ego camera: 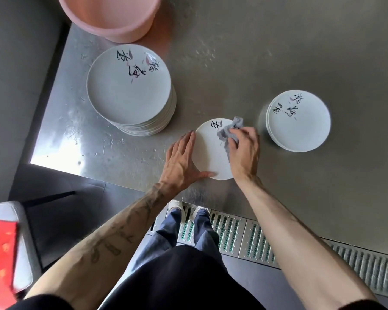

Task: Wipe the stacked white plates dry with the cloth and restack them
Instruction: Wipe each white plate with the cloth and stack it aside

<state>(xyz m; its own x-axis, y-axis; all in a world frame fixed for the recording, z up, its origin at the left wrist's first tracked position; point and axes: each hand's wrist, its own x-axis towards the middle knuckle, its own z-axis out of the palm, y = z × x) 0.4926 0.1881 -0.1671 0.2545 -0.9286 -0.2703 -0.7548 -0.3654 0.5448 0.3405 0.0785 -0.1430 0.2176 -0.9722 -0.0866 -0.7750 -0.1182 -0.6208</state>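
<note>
We count two stacks of white plates on the tabletop: one tall stack and one low stack. How many plates are in each stack we cannot tell exactly from the rims, but the tall one clearly has more. Between them lies one single plate. There is one grey cloth, one pink tub and one red box. We see two hands, one left hand and one right hand.

White plate with black calligraphy and pink strokes, grey cloth on it, same pattern on tall stack left and short stack right of the plate, pink tub beyond, grey table
</note>
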